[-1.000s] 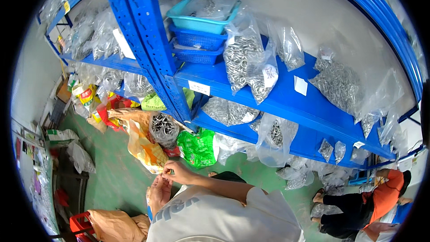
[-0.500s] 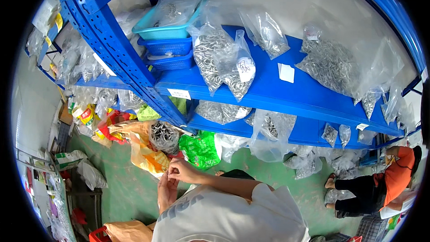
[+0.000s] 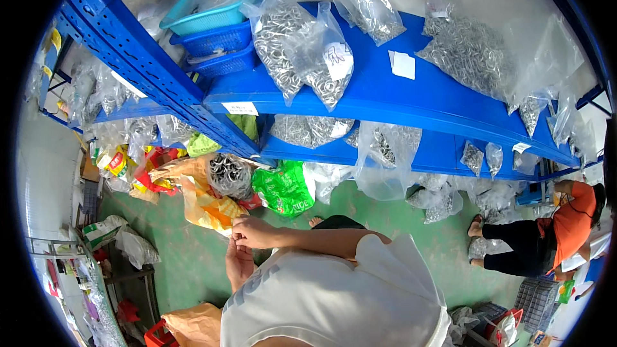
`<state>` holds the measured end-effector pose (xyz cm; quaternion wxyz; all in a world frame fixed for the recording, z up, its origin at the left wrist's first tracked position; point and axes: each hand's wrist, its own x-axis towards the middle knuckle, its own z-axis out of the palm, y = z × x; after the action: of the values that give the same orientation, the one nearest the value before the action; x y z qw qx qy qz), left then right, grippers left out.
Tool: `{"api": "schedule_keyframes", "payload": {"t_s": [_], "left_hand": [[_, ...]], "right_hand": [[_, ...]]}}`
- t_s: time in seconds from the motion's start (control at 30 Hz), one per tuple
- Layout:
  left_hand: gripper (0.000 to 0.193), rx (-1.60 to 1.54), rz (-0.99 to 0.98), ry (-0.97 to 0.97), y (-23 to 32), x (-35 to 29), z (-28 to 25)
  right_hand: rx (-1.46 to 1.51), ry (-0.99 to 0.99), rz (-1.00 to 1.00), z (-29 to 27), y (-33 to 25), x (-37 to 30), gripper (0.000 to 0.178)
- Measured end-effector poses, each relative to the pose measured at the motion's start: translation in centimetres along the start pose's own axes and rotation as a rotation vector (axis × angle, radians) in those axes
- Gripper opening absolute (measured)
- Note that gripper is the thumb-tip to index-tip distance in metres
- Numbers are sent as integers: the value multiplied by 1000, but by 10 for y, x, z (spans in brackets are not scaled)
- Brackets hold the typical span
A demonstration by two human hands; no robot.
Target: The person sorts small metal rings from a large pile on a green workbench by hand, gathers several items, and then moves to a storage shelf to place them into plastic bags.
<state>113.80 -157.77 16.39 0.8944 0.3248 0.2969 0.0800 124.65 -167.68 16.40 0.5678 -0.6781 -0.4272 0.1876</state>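
My right hand (image 3: 254, 232) reaches across from the right with its fingertips pinched together. Just below it is my left hand (image 3: 239, 263), its fingers curled up and its fingertips meeting those of the right. Whatever lies between the fingertips is too small to make out. Beyond the hands, an orange-yellow sack (image 3: 204, 204) lies on the floor. Next to it sit a clear bag of metal rings (image 3: 229, 175) and a bright green plastic bag (image 3: 283, 188).
A blue shelf unit (image 3: 302, 97) stands ahead, holding bags of metal rings (image 3: 472, 54) and stacked baskets (image 3: 215, 20). A person in an orange top (image 3: 574, 222) is at the right. An orange-brown sack (image 3: 195, 326) lies at lower left, near a metal-framed stand (image 3: 128, 276).
The view has tilted down, so the shelves sit higher in the picture. My hands stay together, with the right hand's fingers now lower over the left's fingertips.
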Motion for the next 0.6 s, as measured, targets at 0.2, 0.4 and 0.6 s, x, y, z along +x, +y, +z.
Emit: {"api": "schedule_keyframes", "payload": {"t_s": [0.2,0.4,0.6], "left_hand": [[26,-17,-17,32,26,-15,-28],[27,-117,-100,-19,47,-31,-91],[27,-79,-101,-22,56,-40,-111]], "right_hand": [[36,-5,-17,40,-7,12,15],[28,-71,-29,94,-17,18,13],[-65,-78,9,125,-22,13,12]]}}
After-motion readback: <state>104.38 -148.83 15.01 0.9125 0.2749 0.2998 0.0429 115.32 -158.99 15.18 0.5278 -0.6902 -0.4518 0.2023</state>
